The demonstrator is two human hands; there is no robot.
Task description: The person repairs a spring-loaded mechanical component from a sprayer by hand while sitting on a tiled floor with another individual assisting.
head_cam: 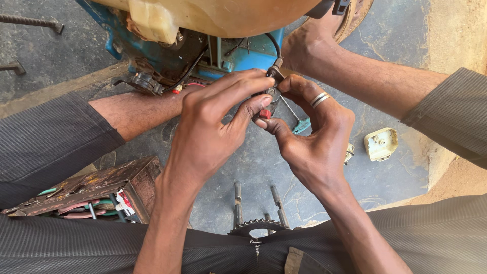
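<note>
My left hand (213, 119) and my right hand (312, 139) meet at the middle, both pinching a small black switch part (270, 96) with a red button (265, 113). A black cable (276, 48) runs from this part up into a blue machine frame (253, 58) under a cream tank (213, 15). My right hand wears silver rings. Another person's forearm (134, 111) reaches in from the left behind my left hand. That person's other hand (304, 45) rests by the machine at the upper right.
A screwdriver with a teal handle (302, 125) lies on the concrete under my hands. A cream plastic part (380, 143) sits to the right. A rusty toolbox (96, 187) with pliers stands at lower left. A toothed sprocket (256, 226) and metal rods lie near my lap.
</note>
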